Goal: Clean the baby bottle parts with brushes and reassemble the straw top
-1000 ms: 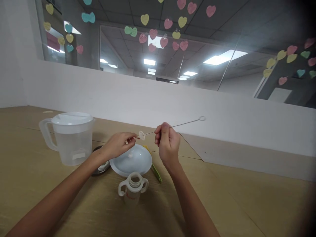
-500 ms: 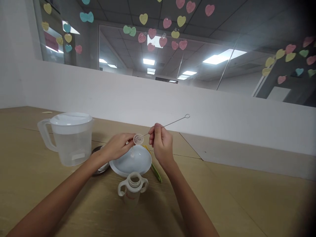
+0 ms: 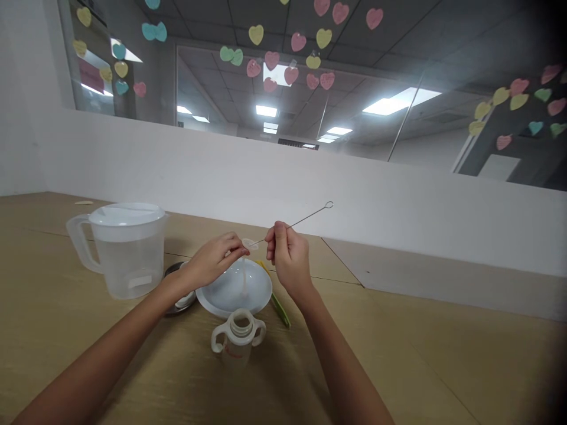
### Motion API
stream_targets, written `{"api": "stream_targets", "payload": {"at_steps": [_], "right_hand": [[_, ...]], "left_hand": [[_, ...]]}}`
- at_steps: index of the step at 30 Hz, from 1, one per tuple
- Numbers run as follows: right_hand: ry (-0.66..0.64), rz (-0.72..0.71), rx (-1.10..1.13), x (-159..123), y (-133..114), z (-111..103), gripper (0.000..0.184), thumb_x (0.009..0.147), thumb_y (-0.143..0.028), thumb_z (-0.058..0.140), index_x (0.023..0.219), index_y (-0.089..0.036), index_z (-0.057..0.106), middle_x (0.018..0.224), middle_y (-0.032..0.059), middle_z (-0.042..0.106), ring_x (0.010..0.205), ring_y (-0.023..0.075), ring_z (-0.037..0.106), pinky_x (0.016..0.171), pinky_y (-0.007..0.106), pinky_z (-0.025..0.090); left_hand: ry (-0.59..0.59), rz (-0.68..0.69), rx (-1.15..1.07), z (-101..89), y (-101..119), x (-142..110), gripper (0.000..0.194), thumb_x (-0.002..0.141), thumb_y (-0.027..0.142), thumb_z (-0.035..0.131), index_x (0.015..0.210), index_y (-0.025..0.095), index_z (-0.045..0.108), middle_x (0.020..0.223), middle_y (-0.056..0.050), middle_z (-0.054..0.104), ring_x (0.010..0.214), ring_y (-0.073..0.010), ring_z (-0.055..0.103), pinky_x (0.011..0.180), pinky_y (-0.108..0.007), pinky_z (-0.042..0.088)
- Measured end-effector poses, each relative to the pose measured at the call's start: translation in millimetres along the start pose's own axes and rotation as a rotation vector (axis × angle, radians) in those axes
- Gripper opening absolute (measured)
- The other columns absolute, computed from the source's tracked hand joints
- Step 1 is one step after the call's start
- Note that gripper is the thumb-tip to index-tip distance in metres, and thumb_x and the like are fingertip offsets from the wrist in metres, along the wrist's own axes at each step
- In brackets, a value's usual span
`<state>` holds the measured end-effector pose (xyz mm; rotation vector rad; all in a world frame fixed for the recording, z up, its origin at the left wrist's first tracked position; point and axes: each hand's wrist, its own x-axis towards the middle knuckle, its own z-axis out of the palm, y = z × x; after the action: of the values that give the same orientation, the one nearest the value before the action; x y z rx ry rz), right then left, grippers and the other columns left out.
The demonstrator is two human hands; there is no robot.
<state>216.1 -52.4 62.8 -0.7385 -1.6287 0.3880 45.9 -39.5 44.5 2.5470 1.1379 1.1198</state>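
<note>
My left hand (image 3: pixel 215 258) pinches a small clear bottle top (image 3: pixel 250 244) above a white bowl (image 3: pixel 212 300). A pale straw (image 3: pixel 244 274) hangs from the top down towards the bowl. Between the thumb and fingers of my right hand (image 3: pixel 290 257) is a thin wire straw brush (image 3: pixel 312 216), its looped end pointing up to the right. The brush's other end reaches the bottle top; its tip is too small to make out. In front of the bowl stands an uncapped baby bottle (image 3: pixel 239 345) with two handles.
A clear pitcher (image 3: pixel 130 254) with a white lid stands at the left. Beside the bowl lie a metal dish (image 3: pixel 170 308), partly behind my left arm, and a green-and-yellow stick-like tool (image 3: pixel 280 310). A white wall (image 3: pixel 212 171) closes off the table's back.
The bottle top has tipped from facing me to nearly edge-on, so its straw now shows hanging down. The brush's looped end has shifted slightly left and up.
</note>
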Motion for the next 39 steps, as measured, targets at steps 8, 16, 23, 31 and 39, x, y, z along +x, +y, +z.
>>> {"api": "stream_targets", "payload": {"at_steps": [8, 16, 23, 31, 39], "right_hand": [[0.014, 0.058, 0.071, 3.5, -1.2, -5.9, 0.045, 0.089, -0.055, 0.037, 0.065, -0.019, 0.047, 0.048, -0.0057, 0.041, 0.04, 0.0071, 0.043, 0.04, 0.018, 0.035], [0.044, 0.087, 0.148, 4.1, -0.1, -4.2, 0.044, 0.088, -0.056, 0.039, 0.066, -0.019, 0.047, 0.05, -0.006, 0.041, 0.04, 0.0069, 0.044, 0.037, 0.018, 0.034], [0.037, 0.09, 0.137, 4.9, -3.7, -7.2, 0.044, 0.087, -0.056, 0.041, 0.065, -0.018, 0.048, 0.048, -0.0059, 0.041, 0.038, 0.007, 0.044, 0.034, 0.017, 0.034], [0.056, 0.065, 0.136, 5.3, -7.1, -9.8, 0.045, 0.086, -0.057, 0.042, 0.066, -0.018, 0.049, 0.047, -0.0055, 0.044, 0.037, 0.0076, 0.048, 0.035, 0.018, 0.039], [0.047, 0.056, 0.134, 6.5, -7.2, -12.9, 0.044, 0.086, -0.055, 0.043, 0.065, -0.017, 0.049, 0.048, -0.0059, 0.043, 0.037, 0.0072, 0.048, 0.034, 0.017, 0.039]], "left_hand": [[0.1, -0.017, -0.129, 3.7, -5.1, 0.8, 0.025, 0.089, 0.04, 0.041, 0.084, 0.018, 0.053, 0.088, -0.003, 0.053, 0.082, -0.0156, 0.052, 0.067, -0.025, 0.044], [0.016, -0.01, -0.254, 5.9, -1.6, 0.1, 0.022, 0.086, 0.04, 0.045, 0.082, 0.018, 0.051, 0.081, -0.001, 0.061, 0.079, -0.0153, 0.057, 0.073, -0.027, 0.045], [0.085, -0.024, -0.257, 3.0, 0.9, -0.2, 0.023, 0.085, 0.039, 0.047, 0.082, 0.018, 0.055, 0.084, -0.002, 0.062, 0.085, -0.0163, 0.057, 0.079, -0.028, 0.044], [0.111, -0.025, -0.283, 4.6, 1.9, 0.2, 0.023, 0.084, 0.039, 0.049, 0.083, 0.018, 0.058, 0.086, -0.003, 0.064, 0.086, -0.0168, 0.058, 0.081, -0.029, 0.045], [0.14, 0.005, -0.268, 6.2, 0.5, 0.5, 0.02, 0.084, 0.035, 0.051, 0.083, 0.017, 0.059, 0.085, -0.002, 0.065, 0.085, -0.0152, 0.059, 0.08, -0.026, 0.045]]}}
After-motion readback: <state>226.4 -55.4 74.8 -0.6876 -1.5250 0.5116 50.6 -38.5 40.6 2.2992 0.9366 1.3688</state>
